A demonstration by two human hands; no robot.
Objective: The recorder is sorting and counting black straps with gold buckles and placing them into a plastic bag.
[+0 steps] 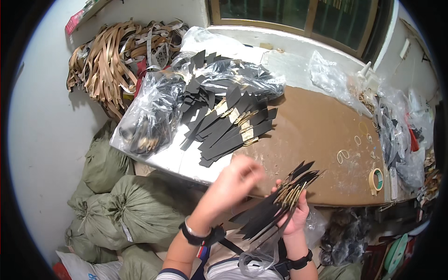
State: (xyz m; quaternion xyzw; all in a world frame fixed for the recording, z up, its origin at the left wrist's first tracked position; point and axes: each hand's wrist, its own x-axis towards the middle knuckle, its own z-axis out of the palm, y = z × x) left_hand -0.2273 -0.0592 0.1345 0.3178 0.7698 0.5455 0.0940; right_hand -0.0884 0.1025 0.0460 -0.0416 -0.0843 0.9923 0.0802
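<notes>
My right hand [298,217] grips a fanned bundle of black straps with gold chain pieces [289,191], held in front of my body below the table's front edge. My left hand [237,179] is raised to the left of the bundle, apart from it. Motion blurs its fingers, so I cannot see whether they hold anything. Just beyond it, a pile of similar black straps [228,119] lies on the table, with gold chain and pale bands around their middles. A clear plastic bag [259,261] hangs by my lap under the bundle.
Around the brown tabletop [308,135] lie rubber bands [343,156] and a tape roll [375,181]. Plastic bags of black pieces [154,109] stand at the left, near hanging tan strips [100,65]. Green sacks [140,210] crowd the floor left. More plastic bags [394,135] line the right.
</notes>
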